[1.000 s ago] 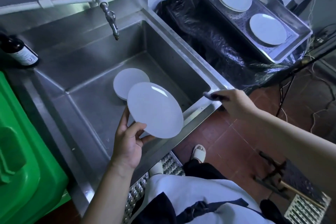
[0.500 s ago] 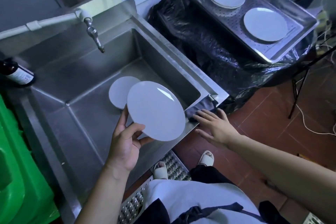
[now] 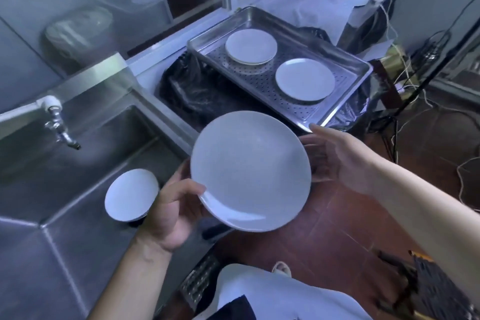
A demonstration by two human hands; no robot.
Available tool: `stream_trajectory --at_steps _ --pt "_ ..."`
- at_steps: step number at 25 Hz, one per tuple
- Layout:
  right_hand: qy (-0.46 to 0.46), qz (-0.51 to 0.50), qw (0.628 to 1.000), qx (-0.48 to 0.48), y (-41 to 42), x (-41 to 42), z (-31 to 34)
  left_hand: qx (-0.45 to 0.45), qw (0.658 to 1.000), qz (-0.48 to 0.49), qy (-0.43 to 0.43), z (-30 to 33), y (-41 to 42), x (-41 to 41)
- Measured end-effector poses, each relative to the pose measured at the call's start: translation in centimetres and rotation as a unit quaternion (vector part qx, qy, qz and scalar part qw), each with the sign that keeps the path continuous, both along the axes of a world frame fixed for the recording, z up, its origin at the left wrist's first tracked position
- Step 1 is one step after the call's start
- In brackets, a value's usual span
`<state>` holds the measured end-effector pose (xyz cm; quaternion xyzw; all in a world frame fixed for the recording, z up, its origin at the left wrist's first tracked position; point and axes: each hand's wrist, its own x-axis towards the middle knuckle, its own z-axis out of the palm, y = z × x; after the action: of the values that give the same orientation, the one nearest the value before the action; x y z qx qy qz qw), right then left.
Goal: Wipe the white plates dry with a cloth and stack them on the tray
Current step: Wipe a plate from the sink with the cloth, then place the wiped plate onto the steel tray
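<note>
**Plate in hand, tray part-filled, one plate left in the sink**

The left hand (image 3: 170, 212) grips a round white ceramic plate (image 3: 250, 170) by its near-left rim, thumb on top and fingers underneath, and holds it in the air above the front edge of the stainless-steel sink (image 3: 65, 228). The right hand (image 3: 340, 156) sits just beside the plate's right edge with fingers spread and relaxed; its fingertips pass behind the rim, so whether it touches the plate cannot be told. It grasps nothing that can be seen. A dark shape below the plate may be the wiping cloth, but the blur makes that uncertain.

The perforated rectangular metal tray (image 3: 345, 101) lies beyond the plate, resting on black plastic sheeting (image 3: 205, 91). It already carries a short stack of white plates (image 3: 250, 45) at its far end and a single white plate (image 3: 305, 79) nearer the person, the two apart from each other.

A smaller-looking white plate (image 3: 131, 195) remains on the sink floor, well to the left of the tray.

By this count the work seems past halfway: the held plate needs wiping or placing, and the sink plate is not yet dealt with.
</note>
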<state>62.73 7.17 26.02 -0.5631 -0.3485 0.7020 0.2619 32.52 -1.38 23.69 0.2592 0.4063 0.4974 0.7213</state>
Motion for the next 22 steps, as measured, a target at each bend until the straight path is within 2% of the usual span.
stream_trajectory --at_steps 4,10,16,19,22 --pt "-0.031 -0.075 0.996 -0.038 0.6 5.6 -0.9 -0.049 0.998 -0.049 0.004 -1.3 3.0 6.2" --pt "-0.043 -0.124 0.989 -0.066 4.9 12.5 -2.2 -0.091 0.988 -0.109 0.055 -1.9 10.1 11.8" --pt "-0.126 -0.132 0.982 -0.044 17.5 16.5 -2.8 -0.133 0.99 -0.012 0.051 -3.0 21.1 17.4" --pt "-0.16 -0.104 0.981 -0.036 27.2 16.9 -3.2 -0.133 0.983 0.046 0.117 -3.8 28.1 20.2" --pt "-0.154 -0.084 0.984 -0.04 34.3 16.2 -4.4 -0.133 0.971 0.079 0.182 -4.8 33.1 22.1"
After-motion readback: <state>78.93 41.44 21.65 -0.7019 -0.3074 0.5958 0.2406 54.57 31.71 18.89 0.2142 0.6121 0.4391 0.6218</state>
